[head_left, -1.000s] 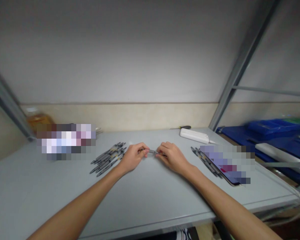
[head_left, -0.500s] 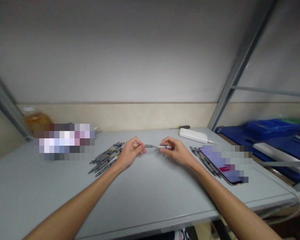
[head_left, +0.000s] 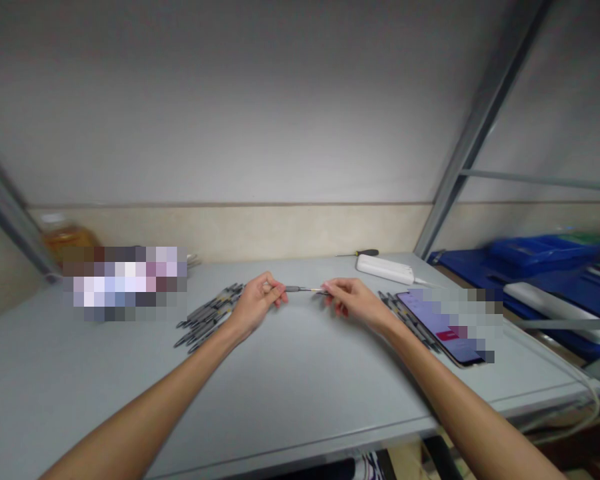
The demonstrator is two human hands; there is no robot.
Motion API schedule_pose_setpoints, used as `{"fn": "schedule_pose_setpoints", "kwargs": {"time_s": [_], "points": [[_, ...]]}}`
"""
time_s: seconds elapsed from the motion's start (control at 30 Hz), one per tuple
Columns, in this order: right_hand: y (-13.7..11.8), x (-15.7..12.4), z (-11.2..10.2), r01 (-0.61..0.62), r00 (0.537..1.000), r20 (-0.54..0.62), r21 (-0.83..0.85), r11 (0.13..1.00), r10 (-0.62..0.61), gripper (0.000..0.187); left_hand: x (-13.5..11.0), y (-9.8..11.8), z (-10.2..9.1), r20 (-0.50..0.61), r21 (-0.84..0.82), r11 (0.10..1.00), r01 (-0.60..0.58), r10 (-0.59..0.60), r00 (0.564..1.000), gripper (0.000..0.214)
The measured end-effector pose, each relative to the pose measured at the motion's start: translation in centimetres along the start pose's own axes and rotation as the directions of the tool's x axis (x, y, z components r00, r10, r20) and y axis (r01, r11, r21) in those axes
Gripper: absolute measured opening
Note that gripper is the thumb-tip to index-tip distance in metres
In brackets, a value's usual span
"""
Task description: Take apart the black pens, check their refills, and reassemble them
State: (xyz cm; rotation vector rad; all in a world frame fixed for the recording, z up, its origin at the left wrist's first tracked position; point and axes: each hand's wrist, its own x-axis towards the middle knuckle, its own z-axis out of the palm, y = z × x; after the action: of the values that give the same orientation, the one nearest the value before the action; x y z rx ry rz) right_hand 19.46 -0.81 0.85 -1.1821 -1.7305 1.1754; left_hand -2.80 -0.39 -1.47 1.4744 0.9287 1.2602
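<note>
Both hands hold one pen (head_left: pixel 303 289) level above the middle of the desk. My left hand (head_left: pixel 257 301) pinches its grey grip end, and the fingers hide the tip. My right hand (head_left: pixel 351 298) is closed with fingertips on the other end, near a yellowish band; that end is partly hidden. Beside my left wrist lies a bunch of grey pens (head_left: pixel 207 315), roughly side by side. A second row of pens (head_left: pixel 414 323) lies to the right of my right hand, partly behind the forearm.
A phone (head_left: pixel 443 330) with its screen lit lies beside the right-hand pens. Behind it are a white power strip (head_left: pixel 385 269) with a cable and a screwdriver (head_left: pixel 367 253). A bottle of amber liquid (head_left: pixel 67 239) stands at the back left. Blue trays (head_left: pixel 535 253) lie beyond the metal post.
My right hand's fingers have shifted on the pen, from wrapping round its end to a fingertip hold. My left hand keeps its pinch. The view has shifted slightly.
</note>
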Motion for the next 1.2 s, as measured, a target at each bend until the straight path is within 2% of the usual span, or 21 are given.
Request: {"fn": "schedule_pose_setpoints", "kwargs": {"time_s": [0.1,0.2,0.3,0.37,0.47,0.53,0.6,0.67,0.83,1.07,1.2], "points": [[0.22,0.09,-0.05,-0.038,0.998,0.049,0.000,0.999,0.038,0.047,-0.04,-0.09,-0.05,-0.004,0.002,1.000,0.006,-0.006,1.000,0.029],[0.17,0.05,-0.18,0.018,1.000,0.024,0.046,0.999,-0.019,0.035,-0.07,-0.11,-0.07,-0.003,0.011,1.000,0.015,-0.015,1.000,0.029],[-0.07,-0.05,-0.23,0.056,0.998,-0.023,0.086,0.995,-0.054,0.040,-0.08,-0.14,-0.01,-0.002,0.016,1.000,0.013,-0.013,1.000,0.029],[-0.17,-0.08,-0.20,0.025,0.999,-0.040,0.092,0.995,-0.021,0.039,-0.08,-0.18,0.03,-0.004,0.009,1.000,0.008,-0.008,1.000,0.029],[-0.19,-0.09,-0.14,-0.073,0.997,-0.004,0.080,0.994,0.074,0.040,-0.03,-0.24,-0.01,-0.011,-0.001,1.000,0.011,-0.011,1.000,0.030],[-0.21,-0.11,-0.16,-0.063,0.998,0.010,0.079,0.995,0.063,0.038,0.05,-0.29,-0.10,-0.017,0.003,1.000,0.013,-0.013,1.000,0.029],[-0.30,-0.15,-0.21,0.000,1.000,-0.021,0.089,0.996,0.002,0.032,0.14,-0.34,-0.20,-0.022,0.005,1.000,0.013,-0.012,1.000,0.028],[-0.39,-0.17,-0.26,0.033,0.998,-0.050,0.103,0.994,-0.027,0.036,0.20,-0.38,-0.25,-0.026,-0.006,1.000,0.015,-0.015,1.000,0.028],[-0.56,-0.14,-0.16,-0.034,0.998,-0.041,0.115,0.993,0.039,0.033,0.15,-0.25,-0.13,-0.020,-0.024,0.999,0.025,-0.026,0.999,0.030],[-0.28,0.02,-0.37,0.102,0.981,-0.172,0.079,0.992,-0.087,0.029,0.26,-0.08,-0.14,-0.066,0.038,0.999,0.017,-0.015,0.998,0.031],[0.34,0.48,-0.60,0.188,0.954,-0.248,0.064,0.980,-0.166,0.028,0.50,-0.11,-0.30,-0.083,-0.052,0.998,0.036,-0.040,0.996,0.034]]}}
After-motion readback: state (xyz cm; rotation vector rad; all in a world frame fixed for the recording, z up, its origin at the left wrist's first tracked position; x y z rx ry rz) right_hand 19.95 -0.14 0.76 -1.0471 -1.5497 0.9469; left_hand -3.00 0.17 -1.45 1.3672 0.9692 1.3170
